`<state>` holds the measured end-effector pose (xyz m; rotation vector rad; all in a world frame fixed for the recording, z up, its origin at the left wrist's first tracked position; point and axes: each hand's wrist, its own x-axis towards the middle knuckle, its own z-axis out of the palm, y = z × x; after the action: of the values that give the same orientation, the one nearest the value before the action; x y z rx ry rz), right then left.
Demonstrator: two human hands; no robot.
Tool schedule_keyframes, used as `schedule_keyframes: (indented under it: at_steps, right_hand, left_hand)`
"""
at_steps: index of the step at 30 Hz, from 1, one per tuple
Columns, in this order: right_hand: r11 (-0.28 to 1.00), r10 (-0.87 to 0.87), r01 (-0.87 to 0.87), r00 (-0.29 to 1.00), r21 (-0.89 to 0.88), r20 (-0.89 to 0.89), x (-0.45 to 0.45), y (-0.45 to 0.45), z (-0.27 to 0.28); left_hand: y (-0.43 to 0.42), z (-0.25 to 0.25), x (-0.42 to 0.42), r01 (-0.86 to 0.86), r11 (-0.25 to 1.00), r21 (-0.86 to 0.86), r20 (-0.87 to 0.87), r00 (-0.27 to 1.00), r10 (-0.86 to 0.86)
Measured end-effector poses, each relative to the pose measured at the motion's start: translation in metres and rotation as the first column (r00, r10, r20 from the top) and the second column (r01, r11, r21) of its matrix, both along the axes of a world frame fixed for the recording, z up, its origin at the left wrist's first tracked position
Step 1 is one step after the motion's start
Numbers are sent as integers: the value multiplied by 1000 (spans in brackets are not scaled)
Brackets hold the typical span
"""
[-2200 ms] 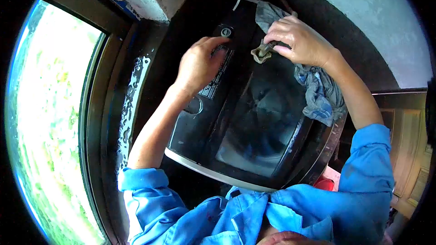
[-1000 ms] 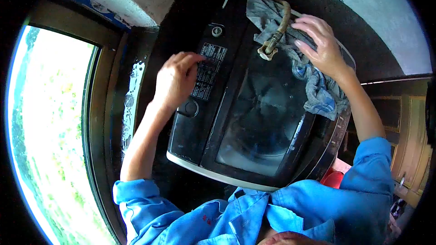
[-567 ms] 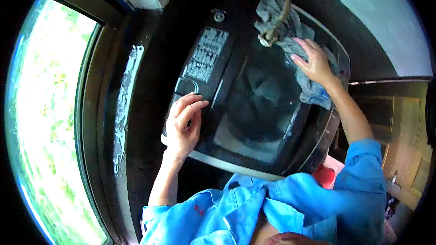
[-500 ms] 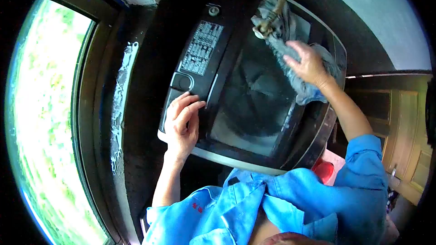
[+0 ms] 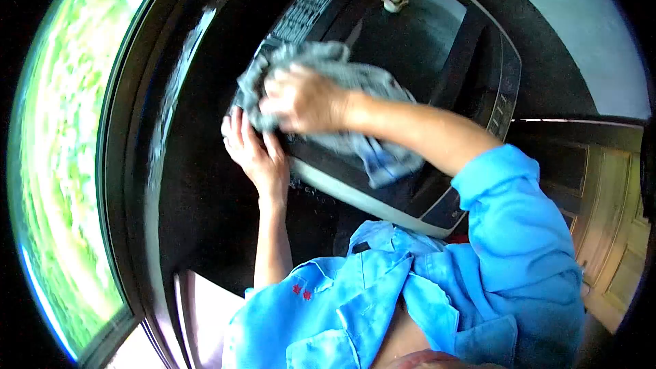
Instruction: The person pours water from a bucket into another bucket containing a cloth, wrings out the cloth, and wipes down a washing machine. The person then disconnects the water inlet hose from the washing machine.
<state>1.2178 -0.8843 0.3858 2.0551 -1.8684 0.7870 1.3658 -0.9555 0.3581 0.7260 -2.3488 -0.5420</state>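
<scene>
My right hand [image 5: 304,100] presses a grey cloth [image 5: 369,82] onto the left part of the washing machine's top [image 5: 403,44], its fingers curled into the fabric and blurred by motion. The cloth's loose end, with a blue patch, trails to the right under my forearm. Against the machine's left front corner rests my left hand [image 5: 256,154], fingers spread, right beside the bunched cloth. It holds nothing that I can see. A metal tap [image 5: 396,1] juts over the back of the dark lid.
A bright window [image 5: 68,130] in a dark frame runs along the left. Beside it stands a dark wall edge with a peeling white strip [image 5: 181,61]. A wooden door [image 5: 605,191] is at the right, and a printed label panel [image 5: 307,10] lies on the machine's left side.
My right hand has swept left across the machine with the cloth, which has come away from the tap. My left hand has shifted slightly left, and the camera view has turned somewhat.
</scene>
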Motion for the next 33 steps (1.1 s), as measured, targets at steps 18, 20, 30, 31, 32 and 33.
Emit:
schedule_keyframes:
  at_steps: [18, 20, 30, 31, 32, 33]
  right_hand:
    - [957, 44, -32, 998, 288, -37, 21, 61, -35]
    - [980, 89, -79, 995, 183, -45, 28, 69, -42]
    - [880, 270, -220, 961, 422, -61, 51, 145, -18]
    - [882, 275, -208, 956, 423, -102, 56, 129, -17]
    - [892, 263, -183, 954, 413, -145, 62, 126, -19]
    - [900, 290, -235, 952, 367, -101, 67, 122, -22]
  left_hand:
    - [39, -43, 39, -61, 815, 577, -166, 968, 190]
    - [46, -46, 43, -91, 813, 575, -169, 959, 227]
    - [59, -55, 49, 9, 804, 595, -199, 970, 136]
    - [54, -66, 49, 55, 823, 566, -269, 956, 121]
    - [50, -65, 48, 99, 841, 532, -335, 937, 102]
    - [51, -63, 48, 272, 725, 633, -434, 900, 41]
